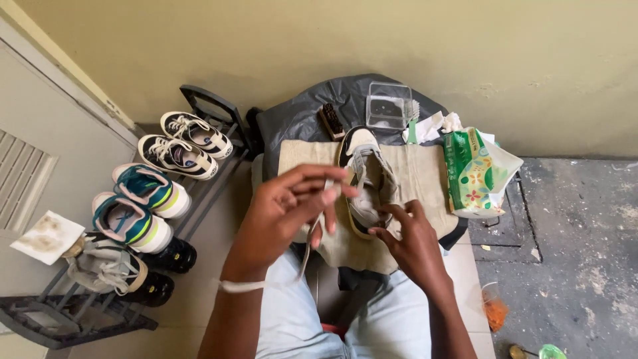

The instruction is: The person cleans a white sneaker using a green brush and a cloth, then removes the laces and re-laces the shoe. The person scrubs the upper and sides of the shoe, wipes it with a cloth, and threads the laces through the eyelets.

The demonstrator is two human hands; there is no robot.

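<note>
Left hand [286, 206] up over the worktop [299, 123], fingers pinched shut on a white lace [307, 256], which drops between the knees and trails across the left wrist. Right hand [405, 236] sits at the near end of the grey shoe [369, 179], fingertips touching its heel edge; whether that grip is closed on anything I cannot tell. The shoe lies on a beige cloth [425, 176], toe pointing to the wall.

Risks, as I judge them: the lace hangs slack and long, so a pull could drag the shoe off the cloth toward the lap if the right hand isn't steadying it. The loose end could snag around the wrist. Just beyond the toe stand a brush [331, 121] and a clear box [389, 105], so a shove forward could knock them. The tissue pack [475, 173] sits at the cloth's right edge, near enough for an elbow swing to tip it to the floor.
</note>
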